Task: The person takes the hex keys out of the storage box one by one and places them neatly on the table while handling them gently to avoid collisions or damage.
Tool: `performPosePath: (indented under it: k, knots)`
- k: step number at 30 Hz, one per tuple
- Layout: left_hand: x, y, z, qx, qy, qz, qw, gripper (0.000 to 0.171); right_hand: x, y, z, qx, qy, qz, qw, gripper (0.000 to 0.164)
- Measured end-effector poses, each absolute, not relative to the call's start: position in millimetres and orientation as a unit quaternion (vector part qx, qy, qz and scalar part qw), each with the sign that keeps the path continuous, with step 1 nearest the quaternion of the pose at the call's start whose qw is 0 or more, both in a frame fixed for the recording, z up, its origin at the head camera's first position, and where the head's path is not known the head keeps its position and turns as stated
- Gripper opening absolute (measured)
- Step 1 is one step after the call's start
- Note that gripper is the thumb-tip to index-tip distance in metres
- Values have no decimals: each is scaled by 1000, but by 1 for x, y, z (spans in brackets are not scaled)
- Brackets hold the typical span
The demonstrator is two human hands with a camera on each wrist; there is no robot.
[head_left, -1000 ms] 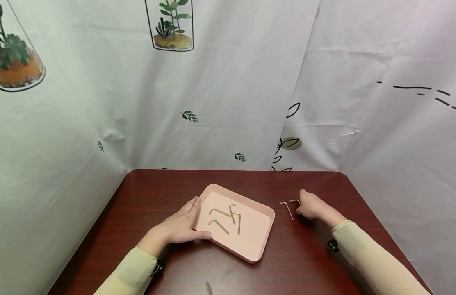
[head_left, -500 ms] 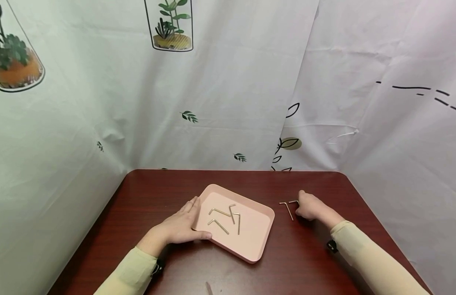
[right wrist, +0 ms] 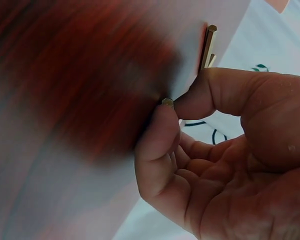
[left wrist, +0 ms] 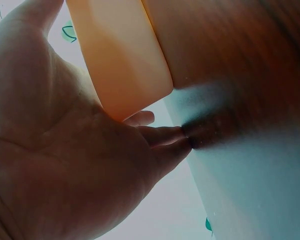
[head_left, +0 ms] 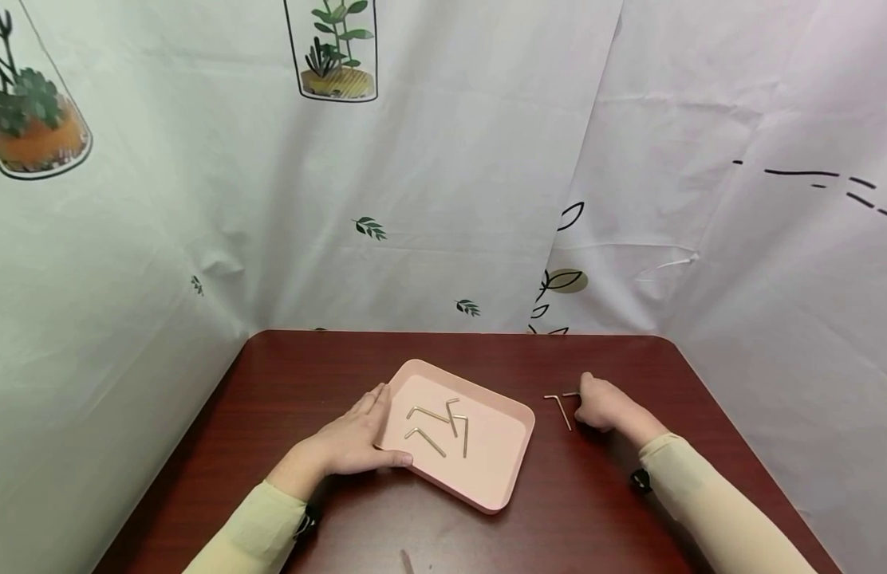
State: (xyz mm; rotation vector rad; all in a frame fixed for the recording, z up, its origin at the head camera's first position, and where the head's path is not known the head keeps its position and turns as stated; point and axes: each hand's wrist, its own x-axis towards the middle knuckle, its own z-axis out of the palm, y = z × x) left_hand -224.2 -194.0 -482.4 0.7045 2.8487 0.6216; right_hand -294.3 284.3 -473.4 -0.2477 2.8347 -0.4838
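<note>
A pink tray (head_left: 479,486) lies at an angle mid-table, with several L-shaped hex keys (head_left: 425,441) inside. My left hand (head_left: 346,438) rests against its left corner, fingers straight along one side and thumb at the near rim. In the left wrist view the tray's wall (left wrist: 127,60) meets the palm, and the fingertips touch the tabletop. To the right of the tray, my right hand (head_left: 605,400) pinches a hex key (right wrist: 167,102) between thumb and index finger at the table surface; most of it is hidden. Another hex key (head_left: 562,413) lies just left of that hand.
The dark red tabletop (head_left: 329,359) has rounded far corners. White patterned curtains (head_left: 443,199) hang behind it and along both sides. A thin brownish mark or sliver (head_left: 406,561) shows near the bottom of the head view.
My right hand and wrist have shifted very slightly left, and the fingers now cover the bend of the pinched hex key. The left hand and tray stay put.
</note>
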Motion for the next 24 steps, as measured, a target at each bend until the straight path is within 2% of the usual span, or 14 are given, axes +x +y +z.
performPosePath:
  k: [9,17,24]
  knots:
    - [-225,-193,-482,233,949,202,70,137,-295,286,-472,-79,972,-173,138,41]
    - [-224,-194,-482,232,949,204,70,137,-308,296,-486,-94,972,-174,128,37]
    - [-224,-195,-481,233,948,203,70,136,-321,306,-503,-88,972,-173,131,44]
